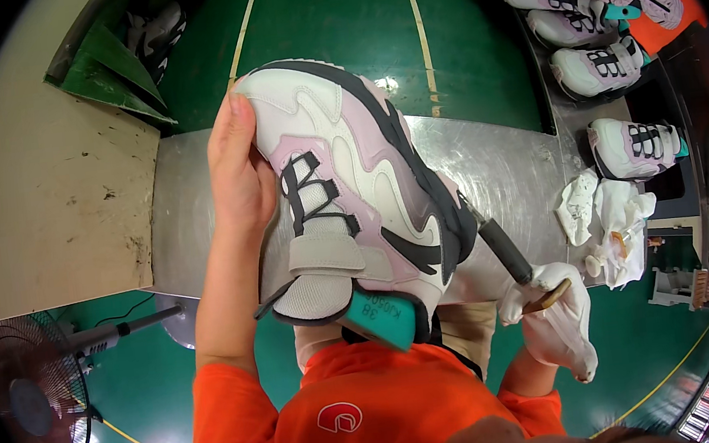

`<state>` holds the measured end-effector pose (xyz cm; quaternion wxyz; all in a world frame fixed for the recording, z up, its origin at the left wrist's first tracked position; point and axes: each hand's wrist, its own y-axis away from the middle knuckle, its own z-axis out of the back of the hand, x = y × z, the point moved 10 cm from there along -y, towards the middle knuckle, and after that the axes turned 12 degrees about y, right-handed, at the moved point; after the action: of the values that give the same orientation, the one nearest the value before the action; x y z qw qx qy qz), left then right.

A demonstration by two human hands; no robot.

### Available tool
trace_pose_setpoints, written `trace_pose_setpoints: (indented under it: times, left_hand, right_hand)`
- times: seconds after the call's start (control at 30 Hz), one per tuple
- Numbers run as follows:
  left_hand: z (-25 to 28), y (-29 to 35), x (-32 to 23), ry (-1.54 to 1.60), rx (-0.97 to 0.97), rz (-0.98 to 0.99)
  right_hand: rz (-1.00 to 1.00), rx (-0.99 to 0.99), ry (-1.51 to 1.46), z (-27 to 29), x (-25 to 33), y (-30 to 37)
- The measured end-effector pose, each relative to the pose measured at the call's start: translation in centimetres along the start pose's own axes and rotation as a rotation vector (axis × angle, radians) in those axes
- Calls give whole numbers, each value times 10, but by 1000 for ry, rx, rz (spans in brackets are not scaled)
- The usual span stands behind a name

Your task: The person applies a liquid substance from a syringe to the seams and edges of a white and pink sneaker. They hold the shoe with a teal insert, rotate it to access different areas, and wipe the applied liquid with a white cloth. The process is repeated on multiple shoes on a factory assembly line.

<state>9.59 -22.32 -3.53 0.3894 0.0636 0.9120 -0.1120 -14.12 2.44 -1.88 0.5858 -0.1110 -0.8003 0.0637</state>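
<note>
A white, lilac and black sneaker [366, 168] is held up in front of me, its toe pointing away. Inside it sits a teal shoe last [383, 320], showing at the collar. My bare left hand [240, 160] grips the toe end from the left side. My right hand [550, 313], covered in a white glove, is closed around the end of a hand tool with a dark grip [505, 251]. The tool's thin metal tip reaches the black edge of the sole near the heel; whether it touches cannot be made out.
A metal bench [495, 153] lies beneath the shoe. Several similar sneakers [604, 69] stand along the right, near crumpled white cloths [622, 226]. A cream panel [53, 186] is at left, above a fan [34, 398]. Another shoe [159, 38] shows behind a green flap.
</note>
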Motion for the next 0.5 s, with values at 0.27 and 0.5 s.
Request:
trace_pose_setpoints:
  times: [0.27,0.5]
  left_hand:
    - [5,-2,4,36,-15,21]
    - [6,-2,4,53,-27,23]
  right_hand:
    - [45,39,-86,-6,-16,-16]
    - [4,18,-93,-8,-20,-19]
